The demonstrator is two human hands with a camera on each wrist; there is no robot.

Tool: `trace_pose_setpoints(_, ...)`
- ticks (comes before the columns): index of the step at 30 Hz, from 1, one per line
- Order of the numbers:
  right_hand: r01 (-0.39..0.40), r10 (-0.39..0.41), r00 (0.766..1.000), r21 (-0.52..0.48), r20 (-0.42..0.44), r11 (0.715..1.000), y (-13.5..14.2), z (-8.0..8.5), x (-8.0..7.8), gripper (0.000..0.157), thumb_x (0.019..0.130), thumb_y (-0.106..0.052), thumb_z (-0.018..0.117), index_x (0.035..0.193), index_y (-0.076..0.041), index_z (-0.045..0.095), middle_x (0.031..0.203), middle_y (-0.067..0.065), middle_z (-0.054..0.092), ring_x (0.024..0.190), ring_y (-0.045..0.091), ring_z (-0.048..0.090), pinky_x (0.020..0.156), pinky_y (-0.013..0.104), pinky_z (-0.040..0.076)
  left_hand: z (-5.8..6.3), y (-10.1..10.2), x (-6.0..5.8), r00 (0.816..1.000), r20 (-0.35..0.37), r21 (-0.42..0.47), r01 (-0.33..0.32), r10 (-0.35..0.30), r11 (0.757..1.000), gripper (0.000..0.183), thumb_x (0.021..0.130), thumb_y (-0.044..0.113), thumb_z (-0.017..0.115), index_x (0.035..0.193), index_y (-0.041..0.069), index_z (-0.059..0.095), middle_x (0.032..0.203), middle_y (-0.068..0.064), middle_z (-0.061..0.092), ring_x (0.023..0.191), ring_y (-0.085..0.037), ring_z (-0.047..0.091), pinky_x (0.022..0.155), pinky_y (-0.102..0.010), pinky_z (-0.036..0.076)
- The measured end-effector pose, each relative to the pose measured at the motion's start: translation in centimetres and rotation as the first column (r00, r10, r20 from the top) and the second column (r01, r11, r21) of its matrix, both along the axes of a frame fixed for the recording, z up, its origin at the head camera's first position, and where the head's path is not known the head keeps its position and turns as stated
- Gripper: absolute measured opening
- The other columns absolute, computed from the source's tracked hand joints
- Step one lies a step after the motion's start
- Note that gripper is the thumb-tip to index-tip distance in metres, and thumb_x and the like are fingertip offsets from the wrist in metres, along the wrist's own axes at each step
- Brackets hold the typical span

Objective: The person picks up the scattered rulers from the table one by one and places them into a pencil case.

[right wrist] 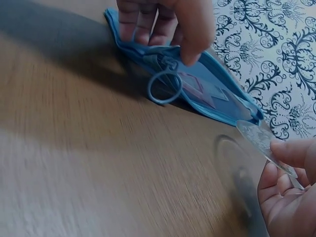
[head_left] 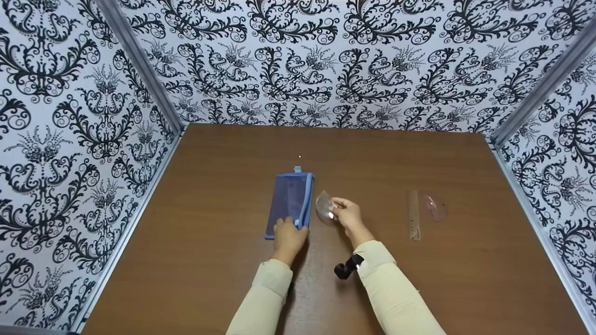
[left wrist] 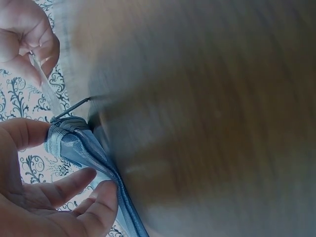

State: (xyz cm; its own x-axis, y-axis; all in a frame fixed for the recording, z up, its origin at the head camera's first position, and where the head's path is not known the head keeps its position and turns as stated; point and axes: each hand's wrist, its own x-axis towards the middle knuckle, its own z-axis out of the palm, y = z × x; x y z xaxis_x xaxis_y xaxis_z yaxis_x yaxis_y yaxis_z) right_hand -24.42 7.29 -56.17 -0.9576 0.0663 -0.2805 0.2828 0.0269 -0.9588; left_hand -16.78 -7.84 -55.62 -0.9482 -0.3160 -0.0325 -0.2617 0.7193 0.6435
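A blue zip pouch (head_left: 289, 197) lies on the table, and my left hand (head_left: 287, 239) grips its near end by the edge. In the right wrist view the pouch's mouth stands open, its zip ring (right wrist: 165, 88) hanging by the left hand's thumb. Something clear with a pinkish outline (right wrist: 197, 89) shows inside the pouch. Just right of the pouch, my right hand (head_left: 349, 215) pinches a clear half-round protractor (head_left: 324, 208) between thumb and fingers. In the right wrist view the protractor (right wrist: 261, 143) is tilted close to the pouch's far end.
On the right side of the table lie a clear ruler (head_left: 414, 215) and a pinkish transparent curved piece (head_left: 435, 208). Patterned wall panels (head_left: 326, 60) border the wooden table (head_left: 223, 153). A black wrist device (head_left: 348, 266) sticks out from the right sleeve.
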Motion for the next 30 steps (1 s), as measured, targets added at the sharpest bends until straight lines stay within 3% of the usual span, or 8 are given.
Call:
trace_pose_setpoints(11,-0.041,0.041,0.999,-0.006,-0.014,0.999,-1.4,-0.3,0.5,0.036,0.077,0.009,0.057,0.113,0.009,0.056,0.102,0.022,0.06,0.072,0.011,0.057,0.061,0.027,0.047,0.0,0.0,0.0,1.0,0.027,0.003,-0.003,0.003,1.0,0.052,0.074,0.029,0.064,0.113,-0.004,0.056,0.105,-0.021,0.05,0.1,-0.036,0.046,0.084,-0.044,0.04)
trace_pose_setpoints(26,-0.079,0.078,0.997,-0.032,-0.021,0.996,-2.8,-0.4,0.7,0.035,0.076,0.01,0.057,0.111,0.012,0.055,0.084,0.014,0.061,0.061,0.01,0.053,0.054,0.023,0.044,0.0,0.0,0.0,1.0,0.018,-0.015,-0.002,0.002,1.0,0.048,0.073,0.031,0.064,0.107,-0.003,0.058,0.103,-0.019,0.05,0.096,-0.035,0.046,0.083,-0.042,0.039)
trace_pose_setpoints(30,-0.117,0.117,0.993,-0.062,-0.017,0.991,-2.9,0.1,1.0,0.036,0.077,0.01,0.058,0.112,0.014,0.053,0.089,0.018,0.06,0.062,0.01,0.054,0.056,0.025,0.045,0.0,0.0,0.0,1.0,0.022,-0.007,-0.002,0.002,1.0,0.05,0.073,0.031,0.064,0.109,-0.003,0.058,0.103,-0.018,0.05,0.096,-0.035,0.046,0.083,-0.042,0.039)
